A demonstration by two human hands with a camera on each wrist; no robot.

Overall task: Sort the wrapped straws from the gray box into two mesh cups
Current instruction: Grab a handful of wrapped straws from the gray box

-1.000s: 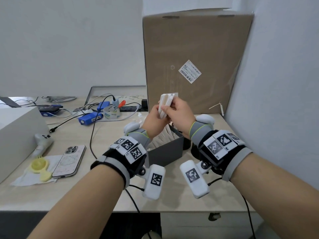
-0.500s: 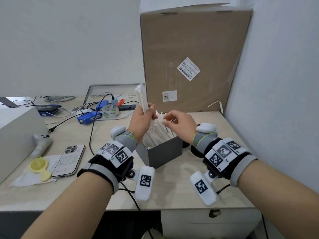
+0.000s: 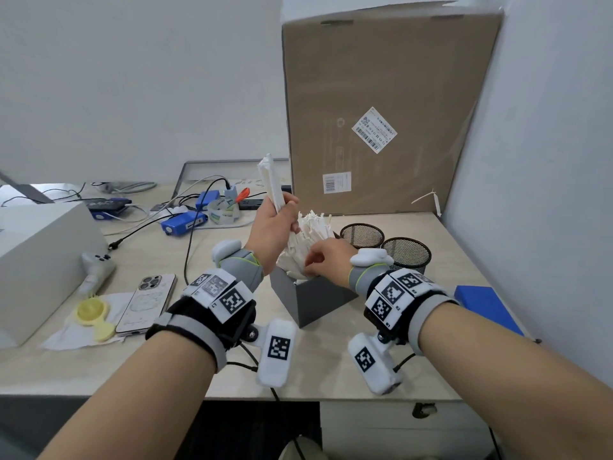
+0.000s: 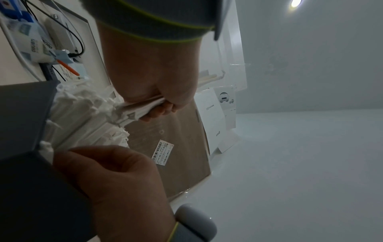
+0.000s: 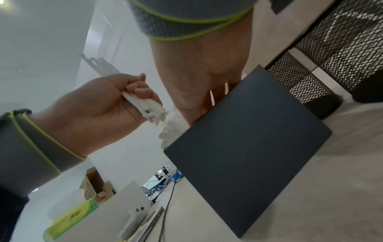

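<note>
A bundle of wrapped straws (image 3: 273, 187) is gripped by left hand (image 3: 270, 232); right hand (image 3: 326, 260) grip unclear inside gray box (image 3: 310, 298); one straw should be pinched cleanly.

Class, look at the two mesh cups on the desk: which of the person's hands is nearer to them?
Right. The right hand reaches into the gray box beside the mesh cups. The left hand holds a straw bundle up on the box's far side.

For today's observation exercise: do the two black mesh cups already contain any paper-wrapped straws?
No: in the head view both black mesh cups show only empty dark interiors.
</note>
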